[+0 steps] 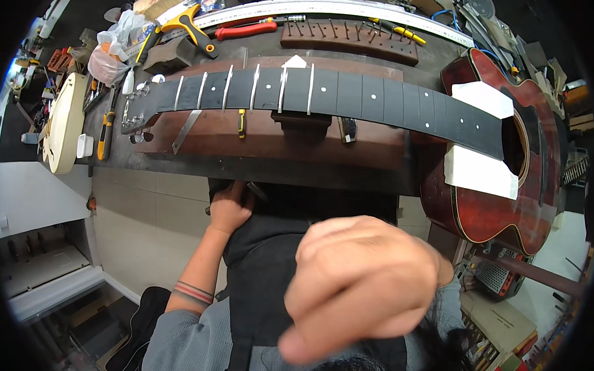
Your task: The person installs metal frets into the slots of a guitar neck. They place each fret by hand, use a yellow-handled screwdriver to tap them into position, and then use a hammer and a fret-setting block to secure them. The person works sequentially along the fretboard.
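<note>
My right hand [365, 279] is raised close in front of me, large and slightly blurred, with its fingers curled in. What it holds, if anything, is hidden. Low at the bench edge, my left hand [232, 206] rests against the dark apron [261, 276] with its fingers closed; a slim metallic piece [256, 191] shows beside them, too unclear to name. Across the bench lies a guitar neck with a dark fingerboard [352, 96]. Silver fret wires [255, 86] cross its headstock half, while bare slots run toward the red guitar body [486, 215]. Neither hand touches the guitar.
A dark block [302, 123] supports the neck. White paper sheets [477, 172] cover the body beside the fingerboard. Behind lie a brown wooden holder with upright pins [348, 43], red-handled pliers [247, 31], a yellow clamp [188, 28] and a long metal ruler [355, 7]. A cream guitar body [65, 125] stands left.
</note>
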Available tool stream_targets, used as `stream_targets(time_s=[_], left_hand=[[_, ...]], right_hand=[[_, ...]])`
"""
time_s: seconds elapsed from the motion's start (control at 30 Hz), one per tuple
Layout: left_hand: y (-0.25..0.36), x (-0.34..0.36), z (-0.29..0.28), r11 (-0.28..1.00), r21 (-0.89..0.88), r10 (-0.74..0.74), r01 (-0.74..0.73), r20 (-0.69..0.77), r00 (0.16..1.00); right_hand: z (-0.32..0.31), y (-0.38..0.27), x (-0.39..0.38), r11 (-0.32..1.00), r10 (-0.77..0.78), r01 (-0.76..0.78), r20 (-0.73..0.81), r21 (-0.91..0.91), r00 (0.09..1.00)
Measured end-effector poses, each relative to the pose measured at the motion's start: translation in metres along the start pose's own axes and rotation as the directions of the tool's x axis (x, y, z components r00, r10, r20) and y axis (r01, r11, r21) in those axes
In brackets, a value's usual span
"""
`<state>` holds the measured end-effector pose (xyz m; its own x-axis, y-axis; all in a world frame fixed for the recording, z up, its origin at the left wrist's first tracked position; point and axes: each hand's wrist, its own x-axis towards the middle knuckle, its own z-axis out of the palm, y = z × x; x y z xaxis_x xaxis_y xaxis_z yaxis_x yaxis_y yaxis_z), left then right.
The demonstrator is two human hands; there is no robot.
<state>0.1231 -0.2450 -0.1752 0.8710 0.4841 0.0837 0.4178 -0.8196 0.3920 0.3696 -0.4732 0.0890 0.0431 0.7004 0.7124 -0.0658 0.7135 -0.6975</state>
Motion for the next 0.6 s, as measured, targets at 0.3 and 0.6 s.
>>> stream_targets(time_s=[0.3, 0.6], left_hand=[[0.001, 0.000, -0.003, 1.000, -0.002, -0.019, 0.019, 0.032, 0.999], [-0.003, -0.001, -0.003, 1.000, -0.026, 0.001, -0.001, 0.003, 1.000]], right_hand=[[0.006, 0.003, -0.005, 0.765, 0.049, 0.076, -0.175, 0.639, 0.983], [-0.035, 0.044, -0.069, 0.726, 0.287, -0.448, -0.362, -0.522, 0.887]])
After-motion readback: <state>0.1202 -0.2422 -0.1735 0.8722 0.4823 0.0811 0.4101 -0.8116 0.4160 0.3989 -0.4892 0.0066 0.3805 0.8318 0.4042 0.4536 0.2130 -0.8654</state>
